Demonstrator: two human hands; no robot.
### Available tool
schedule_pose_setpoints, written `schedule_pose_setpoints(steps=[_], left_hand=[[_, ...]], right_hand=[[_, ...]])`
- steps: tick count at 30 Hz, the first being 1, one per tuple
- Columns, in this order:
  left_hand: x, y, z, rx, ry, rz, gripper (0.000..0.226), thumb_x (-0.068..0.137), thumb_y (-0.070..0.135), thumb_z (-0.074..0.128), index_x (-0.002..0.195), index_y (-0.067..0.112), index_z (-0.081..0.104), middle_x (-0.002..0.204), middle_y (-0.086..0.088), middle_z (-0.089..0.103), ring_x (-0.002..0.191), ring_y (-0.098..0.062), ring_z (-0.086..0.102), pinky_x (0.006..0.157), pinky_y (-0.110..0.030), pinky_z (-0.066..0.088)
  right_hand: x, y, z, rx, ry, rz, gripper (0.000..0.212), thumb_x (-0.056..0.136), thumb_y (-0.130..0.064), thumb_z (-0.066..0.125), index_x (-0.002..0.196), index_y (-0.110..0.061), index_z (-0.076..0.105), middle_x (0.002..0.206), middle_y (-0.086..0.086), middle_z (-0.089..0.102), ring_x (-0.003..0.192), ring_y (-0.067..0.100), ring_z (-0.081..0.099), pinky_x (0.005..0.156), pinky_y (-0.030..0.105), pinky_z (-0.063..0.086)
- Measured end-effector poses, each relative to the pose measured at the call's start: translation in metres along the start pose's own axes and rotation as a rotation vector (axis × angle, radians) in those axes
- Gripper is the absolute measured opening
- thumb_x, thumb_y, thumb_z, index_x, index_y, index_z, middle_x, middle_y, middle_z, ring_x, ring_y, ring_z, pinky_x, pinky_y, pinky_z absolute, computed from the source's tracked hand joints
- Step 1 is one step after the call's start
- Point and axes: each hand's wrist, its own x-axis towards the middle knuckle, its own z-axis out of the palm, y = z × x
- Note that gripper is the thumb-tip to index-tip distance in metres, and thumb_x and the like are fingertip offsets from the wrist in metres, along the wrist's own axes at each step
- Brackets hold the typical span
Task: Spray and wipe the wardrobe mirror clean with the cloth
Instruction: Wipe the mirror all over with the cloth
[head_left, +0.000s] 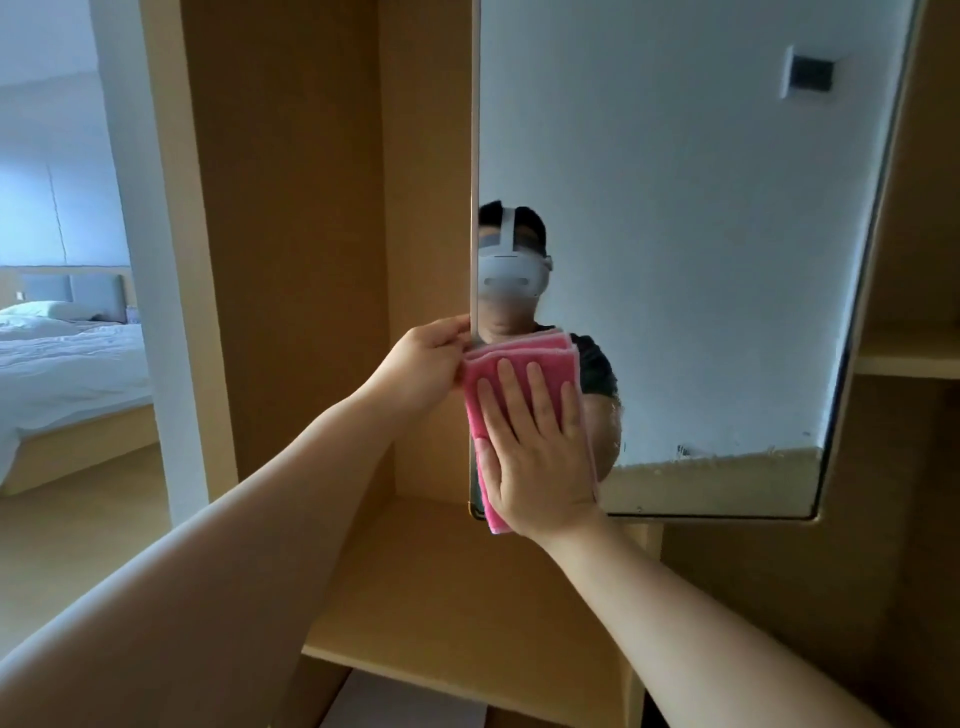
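The wardrobe mirror (675, 234) hangs upright in a thin frame and fills the upper right of the head view. A folded pink cloth (480, 384) lies flat against its lower left corner. My right hand (535, 447) presses the cloth to the glass with its fingers spread. My left hand (423, 366) pinches the mirror's left edge just above the cloth. The glass reflects a person wearing a headset. No spray bottle is in view.
Wooden wardrobe panels (291, 208) stand behind the mirror, with a shelf (467, 597) below and another shelf (904, 353) at right. A doorway at left opens on a bed (62, 364) with white bedding. Smudges mark the mirror's lower edge (717, 457).
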Motion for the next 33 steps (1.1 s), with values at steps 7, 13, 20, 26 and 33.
schedule_pose_setpoints(steps=[7, 13, 20, 26, 33], left_hand=[[-0.011, -0.016, 0.01, 0.07, 0.006, -0.039, 0.034, 0.104, 0.021, 0.037, 0.125, 0.031, 0.061, 0.104, -0.005, 0.072, 0.087, -0.022, 0.067, 0.09, -0.05, 0.054], [-0.009, -0.03, 0.013, 0.188, 0.087, 0.019, 0.034, 0.101, 0.023, 0.041, 0.088, 0.03, 0.071, 0.08, 0.0, 0.071, 0.07, -0.016, 0.064, 0.078, -0.041, 0.056], [-0.009, -0.033, 0.014, 0.173, 0.106, 0.026, 0.037, 0.097, 0.025, 0.042, 0.076, 0.034, 0.071, 0.083, -0.008, 0.073, 0.085, -0.036, 0.069, 0.083, -0.055, 0.055], [-0.009, -0.032, 0.015, 0.23, 0.126, 0.052, 0.031, 0.1, 0.019, 0.042, 0.081, 0.016, 0.067, 0.087, -0.02, 0.069, 0.086, -0.043, 0.064, 0.081, -0.058, 0.053], [-0.009, -0.033, 0.016, 0.308, 0.14, 0.073, 0.032, 0.1, 0.022, 0.041, 0.086, 0.007, 0.066, 0.088, -0.022, 0.068, 0.086, -0.043, 0.064, 0.079, -0.055, 0.055]], right_hand=[[-0.03, 0.0, 0.005, -0.006, -0.048, -0.056, 0.06, 0.1, -0.043, 0.041, 0.152, -0.017, 0.029, 0.159, 0.011, 0.022, 0.149, 0.034, 0.012, 0.12, 0.054, 0.011], [-0.034, 0.012, 0.003, -0.024, -0.05, -0.07, 0.058, 0.1, -0.044, 0.041, 0.151, -0.018, 0.033, 0.159, 0.009, 0.026, 0.149, 0.032, 0.014, 0.121, 0.05, 0.012], [-0.039, 0.03, 0.003, -0.026, -0.029, -0.086, 0.061, 0.101, -0.044, 0.04, 0.154, -0.018, 0.025, 0.162, 0.008, 0.017, 0.149, 0.031, 0.012, 0.121, 0.048, 0.004], [-0.046, 0.048, -0.001, -0.032, -0.018, -0.054, 0.061, 0.101, -0.044, 0.037, 0.154, -0.017, 0.023, 0.162, 0.008, 0.015, 0.149, 0.032, 0.012, 0.121, 0.048, 0.005], [-0.056, 0.078, -0.01, -0.047, -0.082, 0.038, 0.058, 0.104, -0.044, 0.024, 0.154, -0.015, 0.022, 0.16, 0.011, 0.018, 0.149, 0.034, 0.011, 0.119, 0.053, 0.014]])
